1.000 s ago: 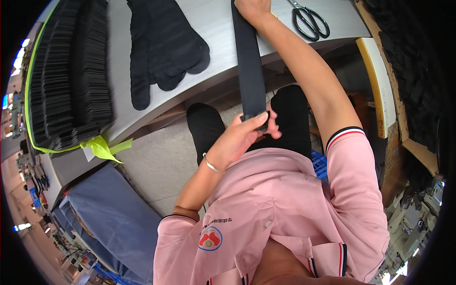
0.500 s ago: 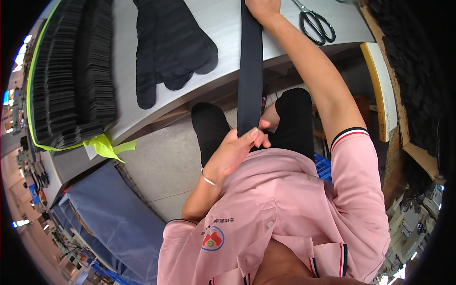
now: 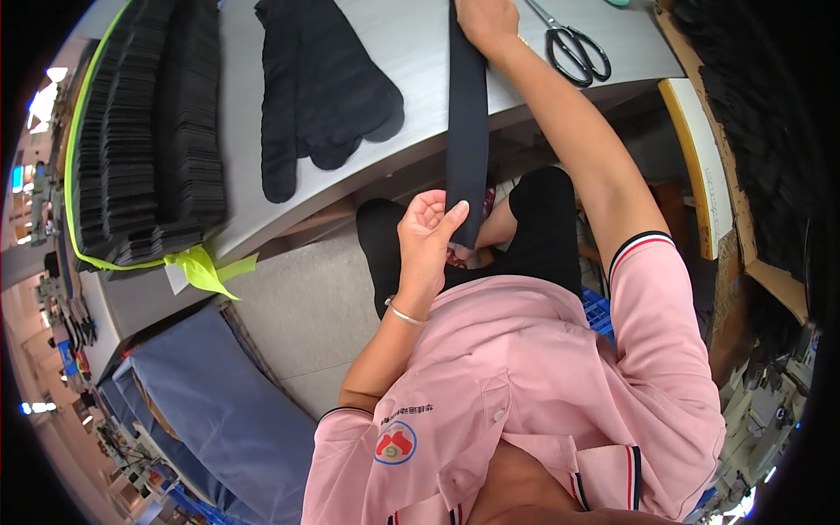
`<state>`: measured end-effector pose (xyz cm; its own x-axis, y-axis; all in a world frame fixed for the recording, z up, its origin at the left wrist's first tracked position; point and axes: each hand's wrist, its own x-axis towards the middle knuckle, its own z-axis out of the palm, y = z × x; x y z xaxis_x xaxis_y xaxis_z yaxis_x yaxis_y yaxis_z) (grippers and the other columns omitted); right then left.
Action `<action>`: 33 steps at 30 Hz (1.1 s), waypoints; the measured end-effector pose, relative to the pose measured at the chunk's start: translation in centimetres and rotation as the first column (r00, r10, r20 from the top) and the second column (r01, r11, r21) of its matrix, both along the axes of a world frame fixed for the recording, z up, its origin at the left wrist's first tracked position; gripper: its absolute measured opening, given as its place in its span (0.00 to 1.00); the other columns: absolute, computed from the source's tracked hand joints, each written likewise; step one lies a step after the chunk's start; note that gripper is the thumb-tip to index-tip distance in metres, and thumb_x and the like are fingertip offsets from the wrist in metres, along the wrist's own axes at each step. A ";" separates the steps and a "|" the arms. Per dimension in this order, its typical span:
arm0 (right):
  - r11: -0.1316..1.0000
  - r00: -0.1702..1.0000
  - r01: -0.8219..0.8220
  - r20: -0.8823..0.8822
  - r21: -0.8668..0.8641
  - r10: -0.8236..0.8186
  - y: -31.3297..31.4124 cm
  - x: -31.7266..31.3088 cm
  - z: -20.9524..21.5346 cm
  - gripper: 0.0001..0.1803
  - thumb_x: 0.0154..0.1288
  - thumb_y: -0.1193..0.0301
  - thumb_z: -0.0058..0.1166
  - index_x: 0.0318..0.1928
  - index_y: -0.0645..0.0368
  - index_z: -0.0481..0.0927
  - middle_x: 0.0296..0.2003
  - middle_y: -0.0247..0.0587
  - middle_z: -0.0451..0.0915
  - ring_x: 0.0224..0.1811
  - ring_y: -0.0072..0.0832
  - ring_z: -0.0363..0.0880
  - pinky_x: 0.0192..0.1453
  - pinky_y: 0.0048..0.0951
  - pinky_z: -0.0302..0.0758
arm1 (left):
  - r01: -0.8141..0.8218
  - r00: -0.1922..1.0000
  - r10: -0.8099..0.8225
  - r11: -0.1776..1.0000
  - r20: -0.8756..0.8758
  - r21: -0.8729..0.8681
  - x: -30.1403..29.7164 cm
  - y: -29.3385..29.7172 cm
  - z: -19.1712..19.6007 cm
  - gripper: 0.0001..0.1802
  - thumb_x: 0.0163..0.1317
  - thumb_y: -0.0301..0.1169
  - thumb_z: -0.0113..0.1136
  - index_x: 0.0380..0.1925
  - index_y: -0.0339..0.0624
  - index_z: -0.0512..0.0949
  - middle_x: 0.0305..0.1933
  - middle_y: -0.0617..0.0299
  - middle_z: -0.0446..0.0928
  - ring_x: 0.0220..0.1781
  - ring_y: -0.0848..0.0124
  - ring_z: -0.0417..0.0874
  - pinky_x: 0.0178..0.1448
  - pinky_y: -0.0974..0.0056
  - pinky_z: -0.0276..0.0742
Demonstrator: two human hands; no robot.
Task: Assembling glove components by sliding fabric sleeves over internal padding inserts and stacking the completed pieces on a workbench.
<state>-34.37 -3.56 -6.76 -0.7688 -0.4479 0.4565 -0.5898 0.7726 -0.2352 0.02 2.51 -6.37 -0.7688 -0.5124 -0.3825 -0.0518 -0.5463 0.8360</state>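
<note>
A long black fabric strip (image 3: 468, 131) runs from the top of the view down over the table's front edge. My left hand (image 3: 429, 232) pinches its left edge close to the lower end, thumb on top and fingers curled. Farther up, on the table, my right hand (image 3: 488, 24) is closed over the strip's upper part; its fingertips are cut off by the frame. Left of the strip lie several flat black fabric pieces (image 3: 328, 92) with rounded ends, overlapping each other. Black-handled scissors (image 3: 577, 57) rest just right of my right wrist.
A thick bundle of stacked black pieces (image 3: 144, 140), tied with a neon yellow band (image 3: 199, 267), occupies the table's left side. Below it is a blue-grey cloth cover (image 3: 214, 385). A cardboard box (image 3: 774, 293) of black material stands at the right. The grey table (image 3: 420, 52) has a curved front edge.
My left hand has moved up the strip from its lower end and now pinches its left edge. The right hand stays at the upper part. The view has shifted slightly.
</note>
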 end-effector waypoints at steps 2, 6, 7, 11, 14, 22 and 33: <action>0.999 0.999 -0.046 0.017 -0.006 0.046 1.5 1.3 0.3 0.17 0.72 0.55 0.51 0.41 0.58 0.77 0.29 0.52 0.85 0.33 0.47 0.86 0.39 0.46 0.81 | -0.061 0.998 0.064 0.995 -0.026 0.077 -1.4 0.7 -0.2 0.17 0.60 0.22 0.69 0.47 0.35 0.73 0.40 0.59 0.84 0.40 0.77 0.83 0.48 0.74 0.77; 0.973 0.973 -0.227 0.031 -0.046 0.228 6.1 7.0 1.4 0.22 0.70 0.55 0.54 0.33 0.65 0.75 0.24 0.56 0.81 0.29 0.52 0.83 0.32 0.47 0.78 | -0.082 0.997 0.082 0.997 0.006 0.002 -2.1 0.1 -1.9 0.14 0.61 0.23 0.69 0.44 0.35 0.76 0.37 0.61 0.84 0.38 0.79 0.82 0.47 0.75 0.76; 0.960 0.958 -0.267 0.081 -0.088 0.274 7.8 8.7 1.8 0.22 0.69 0.55 0.55 0.32 0.65 0.76 0.23 0.56 0.81 0.28 0.53 0.83 0.31 0.47 0.77 | -0.087 0.996 0.087 0.996 -0.003 -0.007 -2.3 -0.2 -2.2 0.13 0.61 0.23 0.69 0.43 0.35 0.76 0.35 0.62 0.84 0.36 0.79 0.82 0.46 0.75 0.76; 0.902 0.727 -0.268 0.543 -0.337 0.419 14.4 15.6 3.9 0.20 0.67 0.58 0.60 0.31 0.65 0.78 0.18 0.43 0.74 0.21 0.35 0.77 0.27 0.34 0.71 | -0.103 0.994 0.104 0.992 0.017 -0.078 -3.0 -0.8 -1.7 0.08 0.64 0.23 0.66 0.41 0.32 0.78 0.34 0.61 0.83 0.36 0.80 0.81 0.45 0.74 0.77; 0.882 0.421 -0.122 0.782 -0.454 0.460 16.6 18.6 3.8 0.17 0.68 0.61 0.62 0.31 0.64 0.79 0.18 0.27 0.69 0.20 0.14 0.72 0.24 0.21 0.67 | -0.109 0.994 0.108 0.992 -0.019 -0.063 -3.7 -0.6 -1.1 0.09 0.65 0.24 0.66 0.41 0.33 0.78 0.35 0.62 0.83 0.35 0.81 0.80 0.43 0.75 0.76; 0.801 0.547 0.148 0.723 -0.581 0.423 16.7 19.4 0.9 0.17 0.68 0.64 0.62 0.25 0.62 0.79 0.11 0.29 0.70 0.13 0.14 0.68 0.16 0.24 0.63 | -0.083 0.994 0.092 0.987 -0.060 0.138 -4.6 0.6 -0.8 0.10 0.67 0.30 0.65 0.43 0.37 0.78 0.34 0.67 0.82 0.32 0.83 0.78 0.36 0.76 0.73; 0.683 0.058 0.456 0.785 -0.571 0.617 19.0 18.4 2.7 0.09 0.66 0.69 0.64 0.40 0.58 0.78 0.22 0.23 0.75 0.13 0.06 0.60 0.14 0.12 0.52 | -0.078 0.996 0.092 0.821 -0.004 -0.566 -5.7 0.5 2.1 0.20 0.67 0.33 0.64 0.55 0.38 0.75 0.48 0.54 0.81 0.42 0.71 0.84 0.46 0.67 0.80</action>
<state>-15.94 15.41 -4.05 -0.6543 -0.6019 -0.4578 0.5266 0.0718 -0.8471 -5.63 3.03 -4.27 -0.7068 -0.7071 -0.0221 -0.0498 0.0185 0.9986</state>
